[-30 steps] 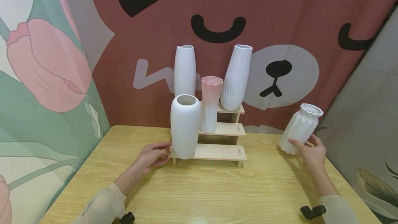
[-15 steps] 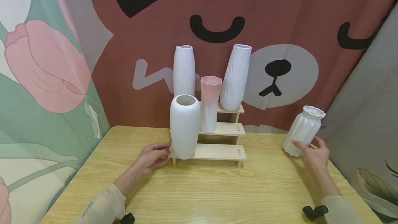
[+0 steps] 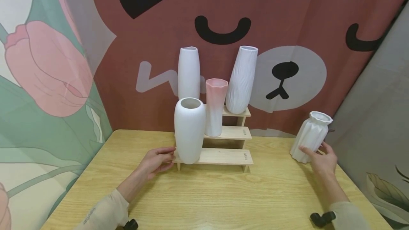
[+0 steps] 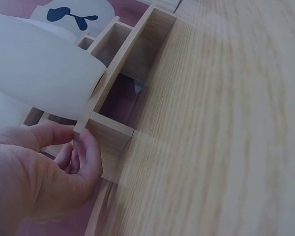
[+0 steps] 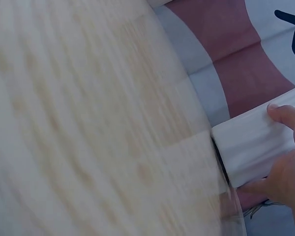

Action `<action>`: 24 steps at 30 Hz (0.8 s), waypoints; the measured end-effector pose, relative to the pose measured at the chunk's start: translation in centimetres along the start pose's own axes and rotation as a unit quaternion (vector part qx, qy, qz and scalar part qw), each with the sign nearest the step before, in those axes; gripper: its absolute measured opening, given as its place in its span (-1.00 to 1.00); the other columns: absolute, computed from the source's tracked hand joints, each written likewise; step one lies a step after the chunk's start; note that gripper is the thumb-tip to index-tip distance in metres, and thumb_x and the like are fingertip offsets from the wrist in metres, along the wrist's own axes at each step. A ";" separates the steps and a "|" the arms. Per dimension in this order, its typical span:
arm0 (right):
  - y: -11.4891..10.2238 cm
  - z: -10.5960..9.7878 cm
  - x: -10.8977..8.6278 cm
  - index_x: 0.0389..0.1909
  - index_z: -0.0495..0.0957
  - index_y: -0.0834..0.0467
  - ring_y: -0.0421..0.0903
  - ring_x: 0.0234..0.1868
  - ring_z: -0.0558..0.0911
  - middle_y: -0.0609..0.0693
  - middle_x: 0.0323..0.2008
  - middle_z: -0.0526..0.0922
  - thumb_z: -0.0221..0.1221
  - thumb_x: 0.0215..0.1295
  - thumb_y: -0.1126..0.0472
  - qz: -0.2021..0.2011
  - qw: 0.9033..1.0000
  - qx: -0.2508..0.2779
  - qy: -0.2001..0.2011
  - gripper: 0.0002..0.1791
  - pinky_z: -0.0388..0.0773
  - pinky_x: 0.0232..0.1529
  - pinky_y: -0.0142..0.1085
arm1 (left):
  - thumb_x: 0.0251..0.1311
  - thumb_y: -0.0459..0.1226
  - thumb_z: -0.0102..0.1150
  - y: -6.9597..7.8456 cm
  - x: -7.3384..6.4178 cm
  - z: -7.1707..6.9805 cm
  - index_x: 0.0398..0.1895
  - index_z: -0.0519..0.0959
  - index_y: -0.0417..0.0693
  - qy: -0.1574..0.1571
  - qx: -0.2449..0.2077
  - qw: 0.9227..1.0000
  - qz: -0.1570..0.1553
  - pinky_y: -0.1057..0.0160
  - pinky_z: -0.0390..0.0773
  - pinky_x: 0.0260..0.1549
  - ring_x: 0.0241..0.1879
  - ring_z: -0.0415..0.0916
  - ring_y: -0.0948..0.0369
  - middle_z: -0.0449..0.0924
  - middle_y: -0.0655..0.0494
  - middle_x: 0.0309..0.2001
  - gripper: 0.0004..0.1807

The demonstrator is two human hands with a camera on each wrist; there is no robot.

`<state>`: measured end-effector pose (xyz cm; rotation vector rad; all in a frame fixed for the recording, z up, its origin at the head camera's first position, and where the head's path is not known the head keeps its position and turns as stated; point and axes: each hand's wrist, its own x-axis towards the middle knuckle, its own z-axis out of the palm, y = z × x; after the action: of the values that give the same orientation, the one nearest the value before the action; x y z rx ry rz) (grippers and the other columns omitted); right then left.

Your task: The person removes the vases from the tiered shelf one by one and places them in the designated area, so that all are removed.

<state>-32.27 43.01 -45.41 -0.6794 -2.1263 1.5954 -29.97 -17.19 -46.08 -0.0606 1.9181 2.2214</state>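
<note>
At the right of the table, my right hand (image 3: 324, 160) grips a white fluted vase (image 3: 310, 136) with a ruffled rim. It leans slightly to the right, and its base is at or just above the tabletop; the right wrist view shows a dark line under the base (image 5: 226, 157). My left hand (image 3: 159, 159) pinches the left end of the lowest step of a wooden tiered stand (image 3: 227, 156), thumb and fingers meeting at the board's corner (image 4: 86, 118). Beside those fingers, a smooth white vase (image 3: 190, 130) stands on that step.
On the middle step stands a pink-to-white vase (image 3: 217, 107). The top step bears a textured white vase (image 3: 241, 79) on the right; another tall white vase (image 3: 189, 72) stands behind at left. A printed cloth (image 3: 153, 109) hangs behind the wooden table (image 3: 204, 194).
The right hand has carried the fluted vase a little to the right and then lowered it, and it stands slightly more upright. My left hand has stayed at the stand.
</note>
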 end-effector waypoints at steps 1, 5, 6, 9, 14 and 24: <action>0.1 0.0 0.0 0.61 0.13 -0.03 0.15 0.34 0.36 0.13 0.42 0.26 0.54 0.07 -0.10 -0.004 1.000 0.001 0.000 0.13 0.54 -0.19 -0.46 | 0.30 -0.44 0.28 0.0 0.0 0.0 0.32 0.54 -0.22 0.000 0.000 1.000 0.000 0.08 0.64 0.01 0.07 0.54 0.01 0.38 -0.19 0.34 -0.51; 0.8 0.0 0.2 0.59 0.17 -0.01 0.11 0.28 0.42 0.12 0.38 0.29 0.56 0.07 -0.04 -0.022 1.000 0.011 0.002 0.11 0.49 -0.28 -0.56 | 0.29 -0.43 0.31 -0.1 -0.1 0.1 0.32 0.53 -0.22 0.001 -0.002 1.000 0.000 0.07 0.63 0.03 0.07 0.54 0.02 0.37 -0.19 0.35 -0.49; 0.9 0.1 0.3 0.59 0.17 -0.01 0.10 0.28 0.43 0.12 0.38 0.29 0.56 0.07 -0.02 -0.024 1.000 0.015 0.002 0.10 0.49 -0.28 -0.56 | 0.29 -0.43 0.31 0.0 -0.1 0.1 0.32 0.53 -0.22 0.002 -0.002 1.000 0.001 0.07 0.63 0.03 0.07 0.54 0.02 0.37 -0.19 0.35 -0.49; 1.0 0.2 0.5 0.59 0.16 0.02 0.07 0.25 0.44 0.14 0.36 0.30 0.55 0.10 0.01 -0.031 0.999 0.022 -0.002 0.09 0.48 -0.23 -0.56 | 0.29 -0.42 0.31 0.0 -0.2 0.1 0.33 0.53 -0.22 0.002 0.000 1.000 0.002 0.06 0.62 0.05 0.08 0.53 0.03 0.37 -0.19 0.35 -0.48; 0.7 0.4 0.4 0.58 0.16 0.06 0.00 0.17 0.45 0.12 0.30 0.34 0.54 0.12 0.07 -0.037 0.998 0.045 -0.011 0.06 0.49 -0.21 -0.56 | 0.29 -0.42 0.31 -0.1 -0.2 0.1 0.33 0.52 -0.22 0.003 0.005 1.000 0.006 0.07 0.63 0.04 0.09 0.52 0.03 0.38 -0.19 0.35 -0.48; -2.0 -1.1 -0.7 0.26 0.45 0.08 -0.13 0.05 0.52 -0.13 0.00 0.54 0.56 0.09 0.09 -0.080 0.993 0.068 0.056 -0.27 0.44 -0.18 -0.60 | 0.28 -0.40 0.33 -0.1 -0.1 0.0 0.34 0.51 -0.24 -0.006 0.006 1.000 0.004 0.09 0.63 0.02 0.08 0.55 0.00 0.38 -0.19 0.36 -0.46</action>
<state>-31.34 43.01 -43.24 -0.5285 -1.9217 1.5606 -29.82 -17.23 -46.18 -0.0385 1.9282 2.2098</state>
